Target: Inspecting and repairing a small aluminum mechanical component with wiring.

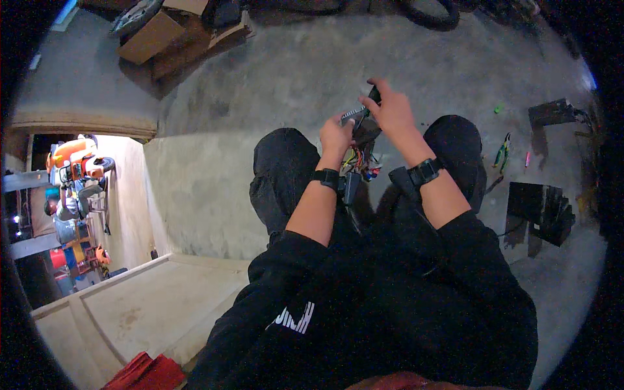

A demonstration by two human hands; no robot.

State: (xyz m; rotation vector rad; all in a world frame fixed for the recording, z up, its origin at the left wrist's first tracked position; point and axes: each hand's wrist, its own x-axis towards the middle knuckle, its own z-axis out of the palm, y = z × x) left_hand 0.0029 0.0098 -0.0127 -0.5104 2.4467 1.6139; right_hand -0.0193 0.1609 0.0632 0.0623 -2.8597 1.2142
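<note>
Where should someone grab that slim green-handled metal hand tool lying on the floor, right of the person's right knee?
Probably around its green handles, from above, fingers closing across from left and right: it lies flat and slender, lengthwise away from the person, with grey concrete floor showing on both sides.

The wire bundle (357, 158) is all thin plastic-coated strands, smooth with a little shine. Just beyond it there's a ribbed strip (354, 114), pale grey and hard, metal or plastic, honestly too small to tell. The floor (214, 208) around the bundle is matt concrete, blotchy and kinda rough. Trousers (281, 172) on both sides of the bundle are dull black cloth, and the sweatshirt (390, 312) on the near side of it is flat black cloth too. Way beyond and left of the bundle, the box (151, 38) is plain matt brown cardboard. Far left of it, the motorbike (75, 153) has glossy orange panels.
</note>
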